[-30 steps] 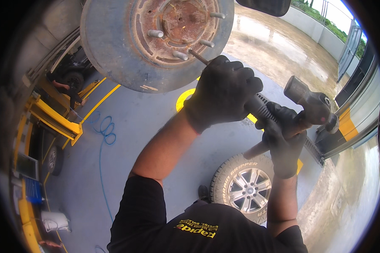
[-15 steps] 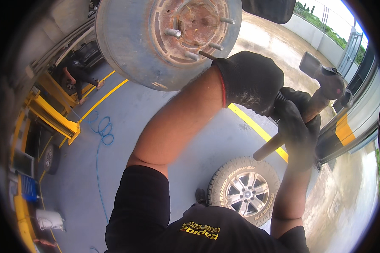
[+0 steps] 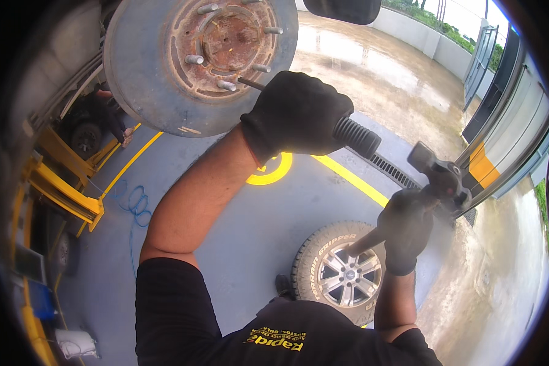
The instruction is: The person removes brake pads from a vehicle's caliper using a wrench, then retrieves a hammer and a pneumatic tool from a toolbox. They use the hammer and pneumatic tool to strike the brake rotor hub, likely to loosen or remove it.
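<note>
A grey brake drum (image 3: 143, 79) with a rusty centre and several wheel studs hangs at the upper left. My left hand (image 3: 299, 113), in a black glove, is closed around a tool with a thin shaft and a black ribbed handle (image 3: 358, 137), seemingly a screwdriver or pry bar. Its shaft reaches the drum's rusty face beside a lower stud. Out to the right, my gloved right hand (image 3: 407, 229) grips a hammer (image 3: 442, 177) near its head, slightly blurred. The hammer head is apart from the ribbed handle's end.
A wheel with a tyre (image 3: 311, 262) lies on the grey floor below my hands. At left stand a yellow lift post (image 3: 67, 195) and a coiled blue hose (image 3: 137, 204); another person (image 3: 107, 119) is behind it. A floor drain grate (image 3: 393, 171) runs near the doorway.
My right hand and the hammer have drawn away from my left hand, toward me. The left hand keeps its tool against the drum. The whole view has shifted, with the drum now farther left.
</note>
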Tool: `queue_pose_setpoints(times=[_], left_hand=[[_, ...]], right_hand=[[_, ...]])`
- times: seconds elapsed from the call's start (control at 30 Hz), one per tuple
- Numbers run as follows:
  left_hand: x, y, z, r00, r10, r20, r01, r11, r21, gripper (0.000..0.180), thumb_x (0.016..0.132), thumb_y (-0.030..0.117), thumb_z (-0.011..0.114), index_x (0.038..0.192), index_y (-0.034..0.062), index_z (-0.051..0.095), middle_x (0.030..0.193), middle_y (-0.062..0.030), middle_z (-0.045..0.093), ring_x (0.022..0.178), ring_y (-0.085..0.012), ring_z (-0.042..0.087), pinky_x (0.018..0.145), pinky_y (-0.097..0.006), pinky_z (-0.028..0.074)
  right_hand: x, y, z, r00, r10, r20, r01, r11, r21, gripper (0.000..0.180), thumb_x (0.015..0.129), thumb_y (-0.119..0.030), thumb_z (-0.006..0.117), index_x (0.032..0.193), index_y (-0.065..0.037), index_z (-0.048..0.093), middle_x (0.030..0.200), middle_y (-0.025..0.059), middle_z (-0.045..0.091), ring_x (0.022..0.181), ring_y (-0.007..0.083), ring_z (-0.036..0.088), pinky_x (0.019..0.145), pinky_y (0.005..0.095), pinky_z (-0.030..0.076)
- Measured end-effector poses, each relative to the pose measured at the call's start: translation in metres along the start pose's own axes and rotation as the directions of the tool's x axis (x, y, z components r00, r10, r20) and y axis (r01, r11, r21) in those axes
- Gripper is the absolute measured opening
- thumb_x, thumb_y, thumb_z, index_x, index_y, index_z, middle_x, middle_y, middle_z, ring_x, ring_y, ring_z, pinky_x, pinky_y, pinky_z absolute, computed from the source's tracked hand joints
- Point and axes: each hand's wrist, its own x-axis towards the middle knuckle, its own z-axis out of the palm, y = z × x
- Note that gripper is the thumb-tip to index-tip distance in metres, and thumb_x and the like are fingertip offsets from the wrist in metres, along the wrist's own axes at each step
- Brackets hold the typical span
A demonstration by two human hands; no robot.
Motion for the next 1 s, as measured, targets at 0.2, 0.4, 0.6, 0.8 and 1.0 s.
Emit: queue_pose_setpoints(times=[0.2,0.4,0.6,0.8,1.0], left_hand=[[-0.001,-0.003,0.013,0.988,0.07,-0.136,-0.07,0.998,0.009,0.024,0.065,0.036,0.073,0.068,0.0134,0.065,0.064,-0.0075,0.062,0.06,-0.0285,0.063,0.056,-0.039,0.049],[-0.008,-0.005,0.01,0.979,0.099,-0.178,-0.095,0.995,0.032,0.023,0.067,0.036,0.071,0.068,0.0136,0.065,0.063,-0.0079,0.063,0.06,-0.0286,0.064,0.056,-0.04,0.05],[-0.002,-0.008,0.003,0.994,0.066,-0.093,-0.061,0.997,0.05,0.024,0.069,0.038,0.069,0.071,0.0142,0.067,0.066,-0.0081,0.065,0.063,-0.0291,0.066,0.06,-0.041,0.051],[-0.005,-0.005,0.0,0.99,0.08,-0.117,-0.079,0.997,0.017,0.025,0.069,0.039,0.069,0.07,0.0144,0.066,0.065,-0.0079,0.065,0.061,-0.0292,0.065,0.058,-0.041,0.051],[-0.01,-0.009,0.013,0.95,0.126,-0.286,-0.114,0.992,0.058,0.023,0.068,0.038,0.069,0.067,0.0153,0.065,0.061,-0.0072,0.063,0.056,-0.028,0.064,0.056,-0.04,0.05]], right_hand=[[-0.011,0.021,0.021,0.986,-0.07,0.151,0.103,0.969,-0.225,0.036,0.098,-0.034,0.051,0.08,-0.003,0.047,0.068,0.0057,0.05,0.053,0.011,0.044,0.047,0.0239,0.038],[-0.022,0.015,0.013,0.999,0.03,-0.041,-0.035,0.993,-0.116,0.045,0.099,-0.043,0.048,0.078,-0.003,0.049,0.063,0.0043,0.05,0.052,0.0109,0.048,0.047,0.0242,0.037],[-0.009,0.011,0.031,0.991,0.002,0.136,0.024,0.981,-0.191,0.03,0.099,-0.029,0.046,0.083,-0.004,0.047,0.063,0.0019,0.047,0.05,0.0088,0.043,0.046,0.0236,0.036],[-0.019,0.006,0.0,0.964,-0.265,0.015,0.263,0.961,0.088,0.026,0.096,-0.031,0.058,0.096,-0.006,0.05,0.08,0.0053,0.049,0.061,0.013,0.047,0.054,0.0279,0.04],[-0.027,0.012,0.032,1.0,0.013,0.001,-0.012,0.948,-0.319,0.011,0.088,-0.012,0.058,0.082,-0.006,0.052,0.069,0.0059,0.048,0.065,0.0159,0.047,0.063,0.0336,0.039]])
